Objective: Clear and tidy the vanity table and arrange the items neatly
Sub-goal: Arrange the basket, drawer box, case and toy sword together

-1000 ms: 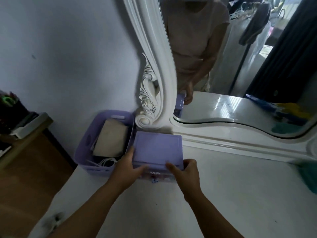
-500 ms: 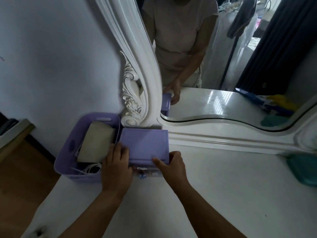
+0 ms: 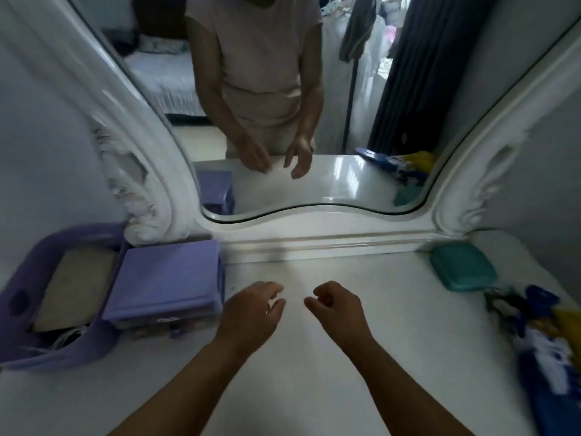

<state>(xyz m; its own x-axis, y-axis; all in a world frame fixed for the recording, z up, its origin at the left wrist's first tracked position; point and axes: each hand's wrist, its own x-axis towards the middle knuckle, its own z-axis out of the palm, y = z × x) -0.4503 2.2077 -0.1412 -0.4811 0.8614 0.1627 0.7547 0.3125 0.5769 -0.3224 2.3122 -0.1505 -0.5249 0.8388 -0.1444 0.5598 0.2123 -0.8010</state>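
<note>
Both hands hover empty over the white table (image 3: 314, 388), the left hand (image 3: 251, 313) and right hand (image 3: 338, 306) loosely curled. Beyond, at left, the purple box (image 3: 166, 275) sits beside the purple basket (image 3: 19, 297); it looks rigid, light, best gripped by its sides.

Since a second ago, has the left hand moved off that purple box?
Yes. The left hand has let go of the purple box and moved right, hanging over the bare vanity table near the right hand.
</note>
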